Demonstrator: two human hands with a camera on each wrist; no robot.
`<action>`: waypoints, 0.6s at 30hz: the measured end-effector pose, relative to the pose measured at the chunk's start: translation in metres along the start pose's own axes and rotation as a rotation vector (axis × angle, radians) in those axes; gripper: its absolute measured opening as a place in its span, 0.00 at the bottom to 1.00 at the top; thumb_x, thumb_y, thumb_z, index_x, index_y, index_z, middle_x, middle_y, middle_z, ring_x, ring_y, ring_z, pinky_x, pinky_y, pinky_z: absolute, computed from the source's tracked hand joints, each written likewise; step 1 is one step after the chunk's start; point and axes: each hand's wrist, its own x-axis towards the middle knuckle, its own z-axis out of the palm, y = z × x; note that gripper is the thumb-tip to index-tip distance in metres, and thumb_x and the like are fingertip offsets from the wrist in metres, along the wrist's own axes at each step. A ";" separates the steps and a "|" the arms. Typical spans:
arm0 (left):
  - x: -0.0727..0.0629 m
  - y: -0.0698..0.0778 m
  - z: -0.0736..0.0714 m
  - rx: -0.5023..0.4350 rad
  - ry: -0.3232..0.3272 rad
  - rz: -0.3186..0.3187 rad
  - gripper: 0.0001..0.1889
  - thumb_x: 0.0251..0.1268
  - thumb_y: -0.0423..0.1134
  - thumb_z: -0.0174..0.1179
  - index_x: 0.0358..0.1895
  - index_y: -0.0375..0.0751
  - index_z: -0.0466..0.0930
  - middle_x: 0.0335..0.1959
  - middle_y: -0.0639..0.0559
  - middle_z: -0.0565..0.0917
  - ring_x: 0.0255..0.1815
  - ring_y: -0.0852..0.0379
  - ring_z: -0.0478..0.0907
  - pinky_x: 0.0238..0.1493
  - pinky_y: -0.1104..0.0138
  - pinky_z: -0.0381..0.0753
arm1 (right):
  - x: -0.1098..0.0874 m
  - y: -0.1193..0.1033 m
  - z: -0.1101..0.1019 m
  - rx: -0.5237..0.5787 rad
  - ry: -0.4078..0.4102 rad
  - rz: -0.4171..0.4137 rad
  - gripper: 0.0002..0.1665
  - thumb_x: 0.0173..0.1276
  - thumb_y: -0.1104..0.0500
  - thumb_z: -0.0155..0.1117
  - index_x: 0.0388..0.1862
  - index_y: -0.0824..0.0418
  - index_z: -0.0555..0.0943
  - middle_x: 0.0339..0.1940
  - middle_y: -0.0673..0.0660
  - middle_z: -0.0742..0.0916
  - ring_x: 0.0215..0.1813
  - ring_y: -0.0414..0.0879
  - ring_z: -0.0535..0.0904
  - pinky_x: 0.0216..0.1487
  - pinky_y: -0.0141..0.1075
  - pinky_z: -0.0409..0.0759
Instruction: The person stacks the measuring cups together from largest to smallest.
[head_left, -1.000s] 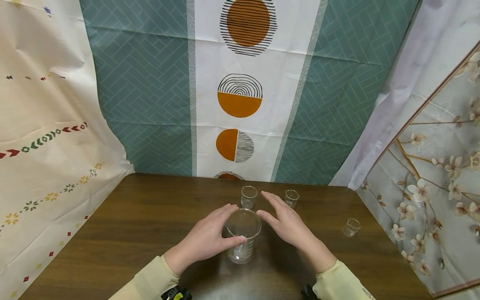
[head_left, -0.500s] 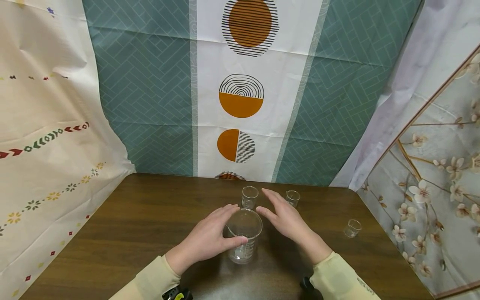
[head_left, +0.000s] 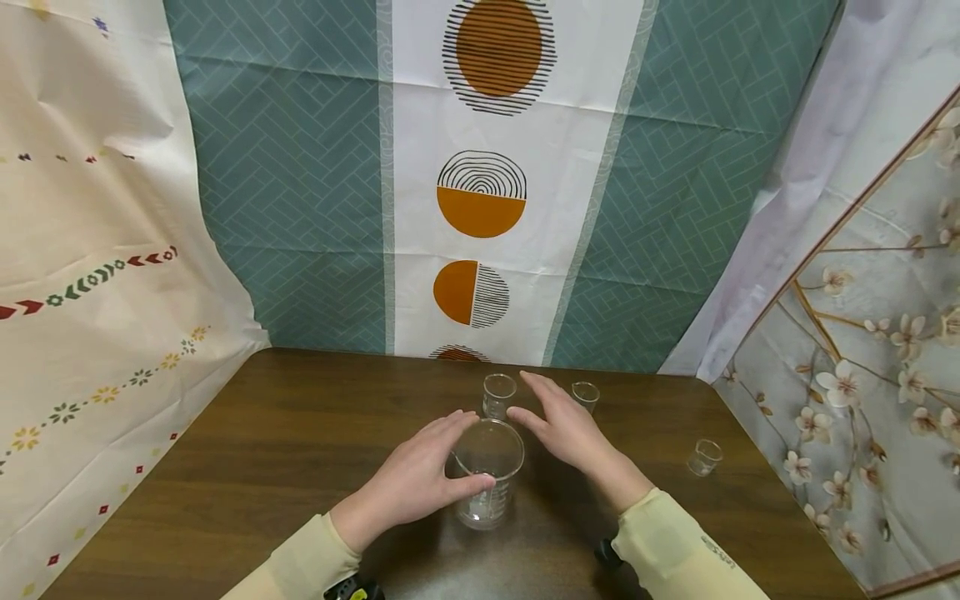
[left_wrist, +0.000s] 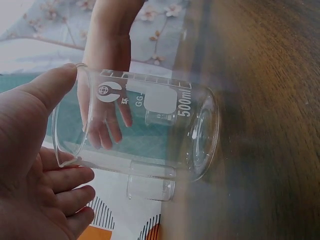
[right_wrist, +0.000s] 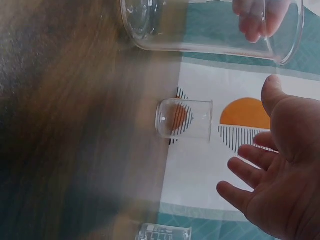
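Note:
A large clear glass beaker (head_left: 487, 500), marked 500ml in the left wrist view, stands upright at the table's middle. My left hand (head_left: 420, 475) holds it near the rim, thumb (left_wrist: 57, 82) on the near side and fingers round the far left side. To the beaker's right, my right hand (head_left: 566, 429) is raised with fingers extended, apart from the glass and holding nothing. Its fingertips are near a small beaker (head_left: 498, 396) behind the large one. Another small beaker (head_left: 586, 396) is partly hidden behind that hand.
On the right side of the brown wooden table (head_left: 300, 433) stands a third small beaker (head_left: 705, 457). A green and white patterned cloth (head_left: 480, 317) hangs at the table's back edge. Patterned cloths border the left and right sides.
My right hand has shifted slightly forward and left, toward the small beaker at the back. My left hand and the large beaker stay in place.

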 end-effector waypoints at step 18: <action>0.000 0.000 -0.001 -0.001 -0.011 -0.014 0.50 0.68 0.74 0.69 0.83 0.45 0.71 0.83 0.48 0.73 0.85 0.44 0.66 0.76 0.38 0.72 | 0.018 0.000 0.005 -0.053 -0.008 -0.009 0.46 0.82 0.39 0.69 0.88 0.59 0.67 0.85 0.64 0.73 0.83 0.64 0.70 0.79 0.63 0.70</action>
